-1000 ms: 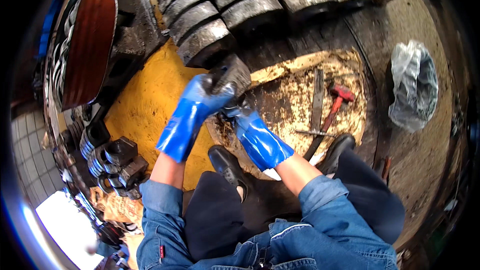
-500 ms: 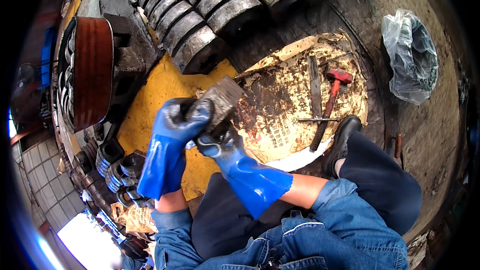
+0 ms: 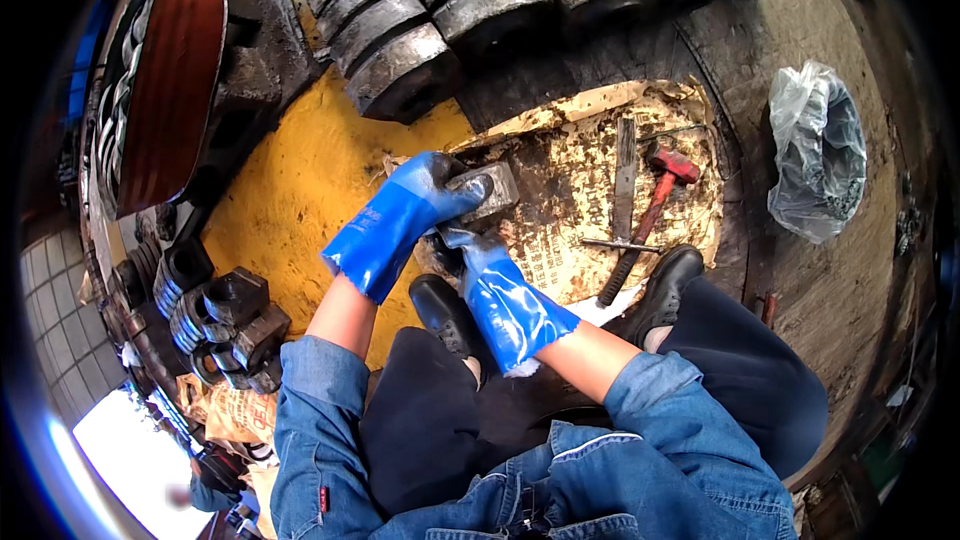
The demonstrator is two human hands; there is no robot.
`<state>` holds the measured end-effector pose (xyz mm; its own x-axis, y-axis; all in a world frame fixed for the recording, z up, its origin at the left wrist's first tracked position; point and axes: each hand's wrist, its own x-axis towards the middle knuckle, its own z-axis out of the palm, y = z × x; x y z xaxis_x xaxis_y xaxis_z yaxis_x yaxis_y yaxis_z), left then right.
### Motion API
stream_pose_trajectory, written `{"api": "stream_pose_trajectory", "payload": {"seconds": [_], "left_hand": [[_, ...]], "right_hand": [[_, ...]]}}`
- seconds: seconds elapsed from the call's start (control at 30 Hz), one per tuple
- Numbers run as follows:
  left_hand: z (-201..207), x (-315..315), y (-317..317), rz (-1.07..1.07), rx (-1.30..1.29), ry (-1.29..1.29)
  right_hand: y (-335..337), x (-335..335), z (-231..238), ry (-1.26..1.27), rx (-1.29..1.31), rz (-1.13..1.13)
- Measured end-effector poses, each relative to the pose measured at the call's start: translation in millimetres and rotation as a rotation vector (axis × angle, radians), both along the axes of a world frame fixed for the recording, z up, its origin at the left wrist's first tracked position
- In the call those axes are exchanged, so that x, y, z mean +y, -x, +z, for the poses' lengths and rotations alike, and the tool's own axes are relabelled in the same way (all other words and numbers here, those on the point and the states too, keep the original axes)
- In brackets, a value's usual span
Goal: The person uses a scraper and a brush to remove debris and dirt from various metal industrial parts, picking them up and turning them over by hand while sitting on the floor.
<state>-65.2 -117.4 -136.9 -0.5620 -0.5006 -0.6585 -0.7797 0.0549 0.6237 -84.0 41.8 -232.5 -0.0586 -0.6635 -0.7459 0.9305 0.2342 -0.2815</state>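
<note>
The left hand [image 3: 428, 188] pinches the grey block [image 3: 500, 190] between thumb and fingers, apparently to steady its weight; the right hand [image 3: 482, 252] sits just below those fingers, its own grip too hidden to tell. Both forearms [image 3: 345, 328] angle inward, with the red-headed hammer [image 3: 653, 210] right of the fingers.

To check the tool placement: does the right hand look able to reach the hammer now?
Probably yes: the hammer lies in the open to the right of the right hand, and nothing seems to block the way. Only a thin rod crosses it.
</note>
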Motion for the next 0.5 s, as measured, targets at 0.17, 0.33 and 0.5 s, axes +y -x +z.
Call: {"api": "stream_pose_trajectory", "payload": {"seconds": [0.17, 0.33, 0.5], "left_hand": [[-4.5, 17.9, -34.4, -0.163, 0.035, 0.475], [1.8, 47.5, -43.8, -0.411, -0.219, 0.774], [8.5, 62.6, -48.1, -0.406, -0.449, 0.872]], "right_hand": [[39.4, 58.5, -24.3, 0.118, 0.224, 0.293], [80.6, 125.8, -58.2, -0.254, 0.602, 0.575], [91.4, 53.3, 10.6, 0.015, 1.368, 0.674]]}}
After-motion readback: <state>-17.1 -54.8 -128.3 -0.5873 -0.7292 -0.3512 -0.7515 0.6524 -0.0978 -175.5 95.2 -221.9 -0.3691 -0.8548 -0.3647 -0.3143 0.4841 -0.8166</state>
